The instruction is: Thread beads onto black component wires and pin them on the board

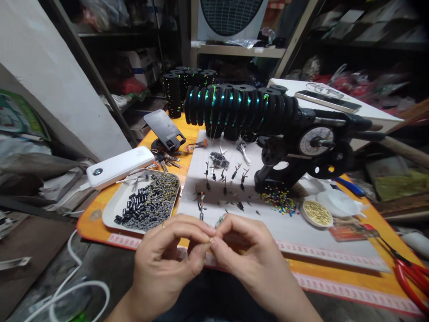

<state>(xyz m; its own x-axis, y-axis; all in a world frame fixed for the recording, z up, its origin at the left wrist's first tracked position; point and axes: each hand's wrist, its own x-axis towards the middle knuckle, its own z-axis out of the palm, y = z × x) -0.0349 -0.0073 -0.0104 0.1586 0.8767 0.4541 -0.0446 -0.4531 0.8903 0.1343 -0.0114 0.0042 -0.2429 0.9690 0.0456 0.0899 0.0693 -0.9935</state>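
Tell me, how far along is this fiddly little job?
Early to midway, I'd guess. Done: a scatter of small dark bits lies on the white board. In hand: the left hand and right hand pinch a tiny piece together, too small to identify. Left: the tray is heaped with dark tubes, and coloured beads and a dish of gold beads wait nearby.

the orange counter carries a white sheet across its middle. by the left edge sit a white tray of small dark parts and a power bank; behind them are a phone stand and keys. black spools stand at the far edge. red scissors lie at the near right corner.
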